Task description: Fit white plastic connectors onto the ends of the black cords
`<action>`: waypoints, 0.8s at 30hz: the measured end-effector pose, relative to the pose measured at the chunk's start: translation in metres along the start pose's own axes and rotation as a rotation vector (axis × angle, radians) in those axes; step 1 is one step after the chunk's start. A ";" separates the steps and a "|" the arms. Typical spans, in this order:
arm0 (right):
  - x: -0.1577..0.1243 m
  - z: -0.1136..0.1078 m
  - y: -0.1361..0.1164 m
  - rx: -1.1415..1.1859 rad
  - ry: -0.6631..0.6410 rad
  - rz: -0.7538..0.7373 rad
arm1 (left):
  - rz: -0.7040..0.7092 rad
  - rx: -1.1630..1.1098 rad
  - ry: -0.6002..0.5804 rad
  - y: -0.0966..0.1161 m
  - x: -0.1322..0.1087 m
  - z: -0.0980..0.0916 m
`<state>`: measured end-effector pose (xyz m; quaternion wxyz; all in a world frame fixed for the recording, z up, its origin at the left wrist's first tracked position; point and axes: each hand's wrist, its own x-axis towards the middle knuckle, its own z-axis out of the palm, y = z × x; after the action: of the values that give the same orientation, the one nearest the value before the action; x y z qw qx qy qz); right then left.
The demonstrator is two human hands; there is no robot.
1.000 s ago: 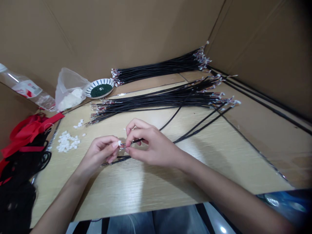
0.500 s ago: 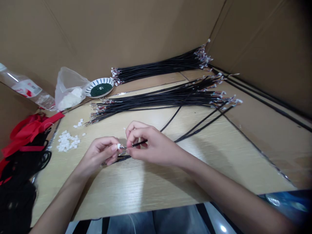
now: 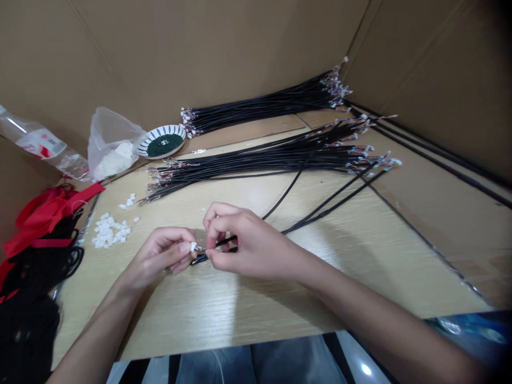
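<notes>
My left hand [image 3: 170,250] pinches a small white connector housing [image 3: 193,246] between thumb and forefinger. Thin wires run from the housing to my right hand [image 3: 244,242], whose thumb and forefinger are closed on them at the end of a black cable [image 3: 226,241]. How far the wires sit inside the housing is too small to tell. More black cables [image 3: 304,223] pass under my right hand and stretch to the right. A pile of loose white connector housings [image 3: 109,231] lies left of my left hand.
Two bundles of black cables, a near one [image 3: 256,160] and a far one [image 3: 264,109], lie behind my hands. At the left are a patterned dish [image 3: 181,133] with dark green bits, a plastic bag [image 3: 108,130], a bottle [image 3: 44,144] and red ribbon [image 3: 48,213]. Cardboard walls [image 3: 224,48] surround the table.
Both hands keep their pinch and stay nearly in place. The white connector housing has tilted and dropped slightly, and my right fingertips have shifted a little left and down.
</notes>
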<state>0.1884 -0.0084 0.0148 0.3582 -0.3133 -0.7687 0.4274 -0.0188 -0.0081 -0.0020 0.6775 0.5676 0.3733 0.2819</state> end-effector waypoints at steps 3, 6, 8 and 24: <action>0.000 0.000 -0.001 -0.028 -0.012 -0.002 | -0.017 0.008 -0.007 0.001 0.001 0.000; 0.000 0.000 -0.001 -0.051 -0.015 0.001 | -0.006 0.008 -0.028 0.001 0.001 -0.001; 0.000 0.000 -0.001 -0.068 -0.020 0.004 | 0.002 -0.002 -0.036 0.001 0.001 -0.001; -0.001 0.002 -0.001 -0.100 -0.049 0.020 | -0.049 0.116 0.002 0.007 0.000 0.002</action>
<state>0.1872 -0.0104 0.0143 0.3190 -0.3279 -0.7945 0.3994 -0.0167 -0.0078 0.0048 0.6498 0.5963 0.4035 0.2437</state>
